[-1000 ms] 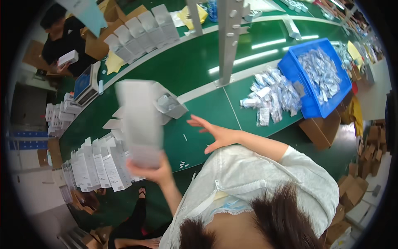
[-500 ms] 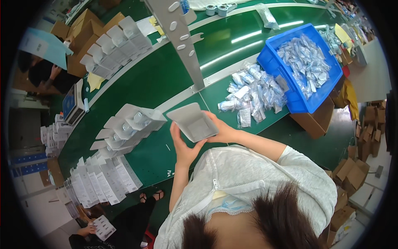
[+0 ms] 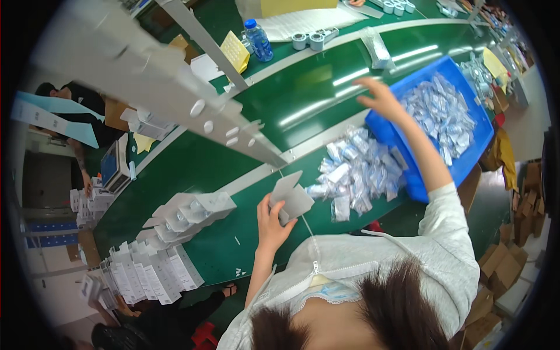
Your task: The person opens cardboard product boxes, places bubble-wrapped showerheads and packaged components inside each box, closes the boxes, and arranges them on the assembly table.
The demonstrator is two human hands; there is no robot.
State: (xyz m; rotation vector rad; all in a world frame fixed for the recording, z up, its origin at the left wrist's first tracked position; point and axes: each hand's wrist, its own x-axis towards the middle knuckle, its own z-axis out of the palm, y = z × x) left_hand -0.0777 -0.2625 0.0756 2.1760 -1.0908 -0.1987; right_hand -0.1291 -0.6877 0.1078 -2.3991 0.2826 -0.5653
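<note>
My left hand (image 3: 272, 226) grips a small white carton (image 3: 298, 202), its top flaps standing open, above the green table edge. Up and to the right, my right hand (image 3: 382, 100) is raised with fingers apart and holding nothing, beside the far left rim of the blue plastic bin (image 3: 413, 179). Inside that bin lie many clear bagged packets (image 3: 441, 114) with white and light-blue contents. Similar bagged packets (image 3: 357, 169) are heaped on the table between the carton and the bin. What is inside the carton cannot be seen.
A row of open cartons (image 3: 195, 213) stands on the table to the left, with more white cartons (image 3: 153, 271) nearer me. A slotted metal post (image 3: 224, 125) rises beside the green conveyor (image 3: 309, 87). Co-workers sit at the left. A blue-capped bottle (image 3: 259, 41) stands beyond.
My right hand has let go of the carton and moved up and right to the bin. My left hand keeps the carton, now tilted and turned. The view has shifted.
</note>
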